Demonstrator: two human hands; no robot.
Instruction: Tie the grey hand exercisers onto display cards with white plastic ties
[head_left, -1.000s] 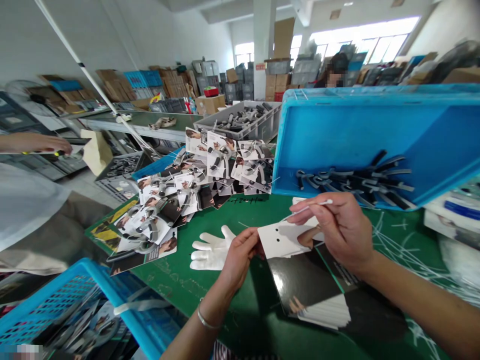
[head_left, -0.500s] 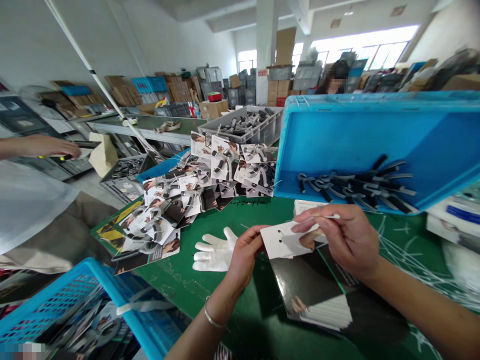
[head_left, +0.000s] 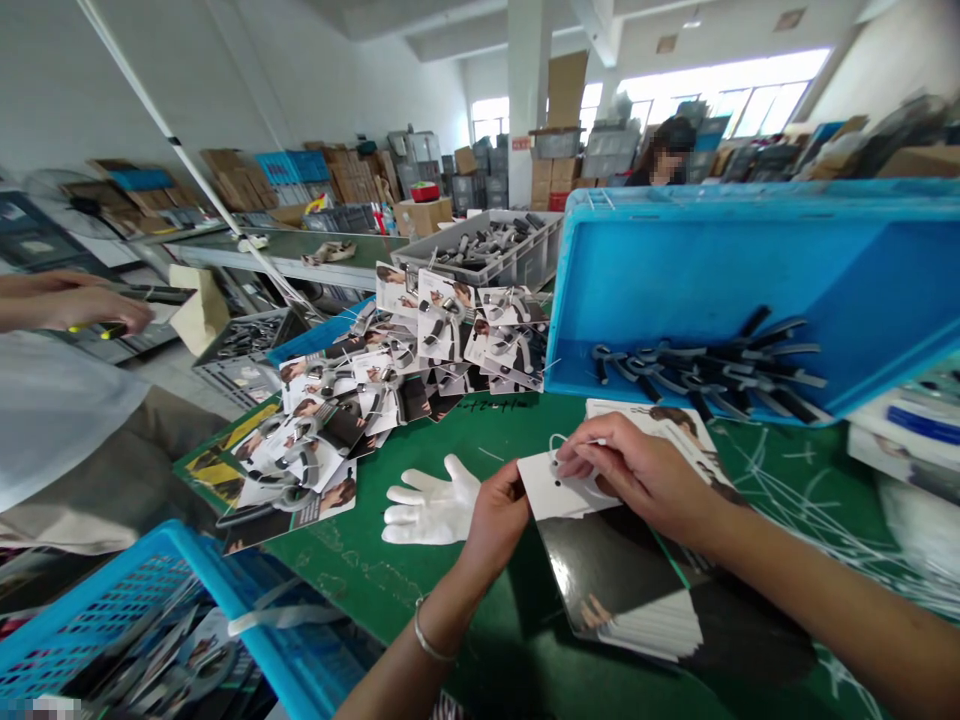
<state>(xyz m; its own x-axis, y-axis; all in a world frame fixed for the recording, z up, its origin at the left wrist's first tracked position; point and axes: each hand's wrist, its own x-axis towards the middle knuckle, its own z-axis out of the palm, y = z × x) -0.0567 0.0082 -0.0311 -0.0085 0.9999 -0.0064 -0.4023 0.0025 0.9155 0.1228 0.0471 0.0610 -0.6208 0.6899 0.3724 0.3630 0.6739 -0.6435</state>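
Note:
My left hand (head_left: 501, 517) pinches the left edge of a small white card (head_left: 547, 490) held above the green table (head_left: 465, 420). My right hand (head_left: 637, 478) lies closed over the card's right part, its fingertips pinching a thin white tie (head_left: 559, 444) that loops up at the card's top edge. Under the hands lies a stack of dark printed cards (head_left: 622, 590). A white glove (head_left: 427, 508) rests flat on the table just left of my left hand.
A tilted blue tray (head_left: 675, 270) holding several black clips (head_left: 712, 365) stands behind my hands. A heap of carded clips (head_left: 390, 370) spreads at the left, with a grey bin (head_left: 487, 245) behind. A blue basket (head_left: 135, 620) sits near left. Another person's hand (head_left: 82, 305) reaches in at far left.
My right hand has dropped from above the card down onto it, bringing the white tie to the card's top edge. The left hand keeps its pinch on the card.

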